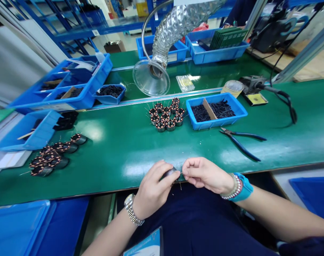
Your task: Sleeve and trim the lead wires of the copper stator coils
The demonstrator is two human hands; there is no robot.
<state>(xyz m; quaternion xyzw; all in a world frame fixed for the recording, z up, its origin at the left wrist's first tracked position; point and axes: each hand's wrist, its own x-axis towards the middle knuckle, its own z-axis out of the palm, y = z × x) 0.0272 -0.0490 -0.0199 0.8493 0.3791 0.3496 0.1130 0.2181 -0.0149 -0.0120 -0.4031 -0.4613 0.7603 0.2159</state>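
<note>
My left hand is closed around a dark, round motor stator at the table's front edge, covering most of it. Thin wire ends show beside the fingers. Just to the right, my right hand pinches what looks like one of the stator's lead wires. Beyond my hands stands a cluster of copper-wound stators, their wire ends sticking out. Another group of stators sits at the left, some tilted or lying against each other.
A blue divided bin holds short black tubes. Cutting pliers lie spread to the right, near a soldering iron stand. A fume extraction hood hangs low over the middle. Blue trays stand at the left.
</note>
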